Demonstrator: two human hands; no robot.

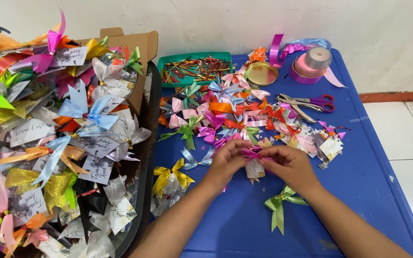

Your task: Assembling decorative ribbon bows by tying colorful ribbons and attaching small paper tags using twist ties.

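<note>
We see the left hand (226, 162) and right hand (288, 164) meeting over the blue desk (369, 181), fingers pinched together on a magenta ribbon bow (251, 154); a small tag (253, 169) seems to hang beneath it. A green bow (279, 206) lies just below the right wrist, scissors (307, 102) well behind.

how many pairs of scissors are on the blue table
1. The scissors with purple handles lie at the back right of the blue table, beside the bow pile. More could be hidden under the bows.
</note>
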